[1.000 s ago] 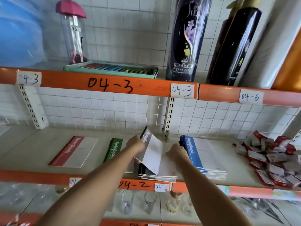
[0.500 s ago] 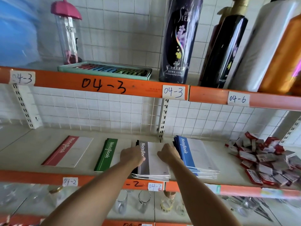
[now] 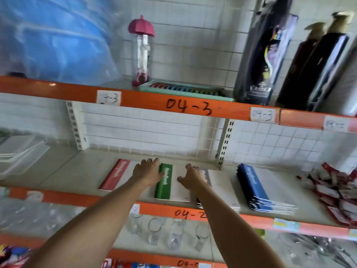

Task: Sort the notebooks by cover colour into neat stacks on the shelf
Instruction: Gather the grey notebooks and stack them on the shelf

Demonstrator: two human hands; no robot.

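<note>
Four lots of notebooks lie in a row on the middle shelf [image 3: 63, 171]. A red notebook [image 3: 116, 176] is on the left, then a green notebook [image 3: 164, 181], a grey-black stack [image 3: 218, 187] and a blue stack [image 3: 258, 188]. My left hand [image 3: 147, 172] lies with straight fingers at the green notebook's left edge, over the red one's white part. My right hand [image 3: 191, 177] hovers with spread fingers between the green notebook and the grey-black stack. Neither hand holds anything.
A heap of small red-and-white packets [image 3: 336, 192] fills the shelf's right end. A clear plastic tray [image 3: 21, 151] sits at the left. Above are tall bottles [image 3: 260, 55], a pink-capped bottle [image 3: 141, 53] and a green tray [image 3: 185, 89]. Glasses [image 3: 154, 231] stand below.
Both hands left the grey-black stack, where they had laid a notebook down, and moved left to either side of the green notebook. The camera swung left too.
</note>
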